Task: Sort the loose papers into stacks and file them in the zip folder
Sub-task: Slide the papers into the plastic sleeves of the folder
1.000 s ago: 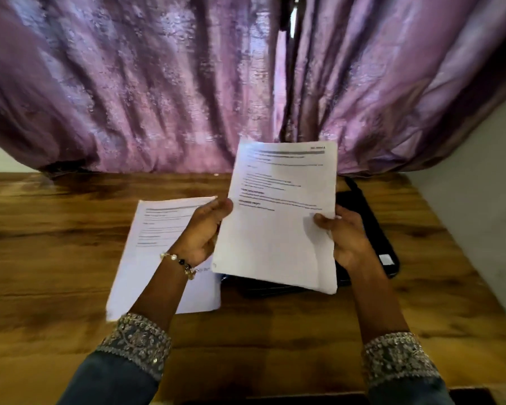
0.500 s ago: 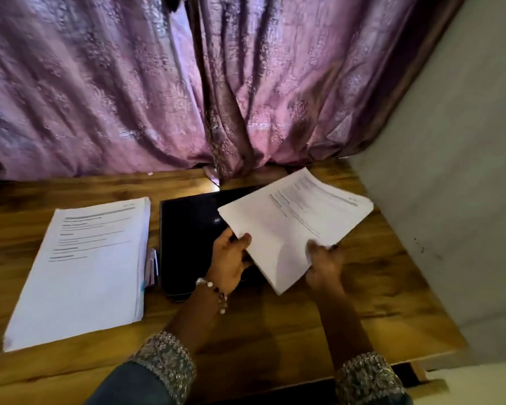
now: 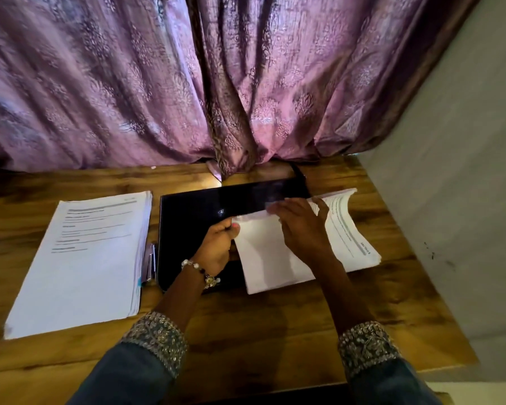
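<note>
A black zip folder (image 3: 199, 217) lies flat in the middle of the wooden table. A bundle of printed papers (image 3: 266, 258) lies across the folder's right side and the table beside it, turned sideways. My left hand (image 3: 216, 247) pinches the bundle's left corner. My right hand (image 3: 301, 226) lies on top of the bundle with its fingers spread near the far edge. A thick stack of printed papers (image 3: 85, 264) rests on the table left of the folder.
The wooden table (image 3: 246, 325) ends at a grey wall (image 3: 456, 200) on the right. Purple curtains (image 3: 158, 83) hang along the far edge. A few small items (image 3: 150, 261) are wedged between the left stack and the folder.
The bundle came down from in front of me, turned sideways, and now lies on the folder's right side. My right hand moved from its lower edge onto its top. The view swung right.
</note>
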